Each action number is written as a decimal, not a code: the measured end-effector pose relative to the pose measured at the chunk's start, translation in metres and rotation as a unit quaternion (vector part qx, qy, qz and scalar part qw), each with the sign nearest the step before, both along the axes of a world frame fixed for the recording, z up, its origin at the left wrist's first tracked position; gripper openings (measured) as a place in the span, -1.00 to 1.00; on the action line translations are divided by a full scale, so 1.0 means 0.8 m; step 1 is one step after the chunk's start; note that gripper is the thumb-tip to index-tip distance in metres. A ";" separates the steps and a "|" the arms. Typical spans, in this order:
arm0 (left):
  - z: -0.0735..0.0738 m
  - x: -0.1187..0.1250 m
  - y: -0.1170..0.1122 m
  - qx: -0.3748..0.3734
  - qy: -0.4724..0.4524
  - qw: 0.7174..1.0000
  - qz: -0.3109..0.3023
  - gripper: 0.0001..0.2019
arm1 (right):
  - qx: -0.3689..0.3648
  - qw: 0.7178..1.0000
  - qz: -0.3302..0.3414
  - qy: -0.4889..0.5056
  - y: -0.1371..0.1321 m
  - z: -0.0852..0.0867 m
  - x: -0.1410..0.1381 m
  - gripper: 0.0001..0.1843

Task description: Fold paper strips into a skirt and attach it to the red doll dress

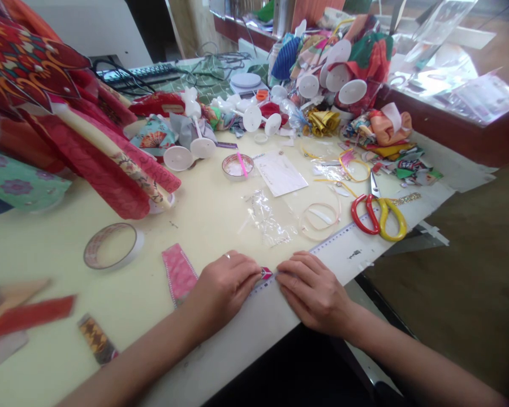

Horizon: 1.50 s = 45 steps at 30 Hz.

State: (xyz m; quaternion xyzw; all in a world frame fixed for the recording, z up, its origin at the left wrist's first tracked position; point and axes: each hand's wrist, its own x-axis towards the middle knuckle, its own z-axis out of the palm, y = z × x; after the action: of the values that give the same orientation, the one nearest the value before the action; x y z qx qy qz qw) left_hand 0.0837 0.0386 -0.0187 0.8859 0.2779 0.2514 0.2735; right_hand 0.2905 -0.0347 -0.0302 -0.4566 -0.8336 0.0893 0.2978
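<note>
Both my hands rest at the near edge of the cream table [212,215]. My left hand [224,285] is curled, fingertips pinching a small pink and red fabric piece [266,273]. My right hand [311,291] meets it from the right, fingers bent and pressed on the same piece. Under them a ruler [343,234] lies along the table edge. Just left of my left hand lies a pink fabric strip [178,272].
A tape roll [110,246] sits to the left, red and yellow scissors [377,215] to the right. A clear plastic bag [271,217], ribbon loop [320,221], paper card [280,172] and small dish [237,165] lie mid-table. Fabric figures and white stands crowd the back and left.
</note>
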 end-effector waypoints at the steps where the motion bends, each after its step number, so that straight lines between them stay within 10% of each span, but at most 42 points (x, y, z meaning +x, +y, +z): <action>1: 0.000 0.000 0.000 0.003 0.000 1.000 -0.001 -0.90 | -0.001 1.000 0.000 0.000 0.000 0.000 0.000 -0.78; 45: -0.003 -0.007 0.006 -0.019 -0.007 1.000 0.010 -0.89 | 0.003 0.999 0.016 -0.050 0.004 0.007 -0.002 -0.72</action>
State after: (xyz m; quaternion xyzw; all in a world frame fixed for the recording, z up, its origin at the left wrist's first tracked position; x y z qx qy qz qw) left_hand 0.0783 0.0431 -0.0210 0.8759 0.2896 0.2552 0.2896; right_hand 0.2893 -0.0314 -0.0248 -0.4465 -0.8548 0.0685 0.2556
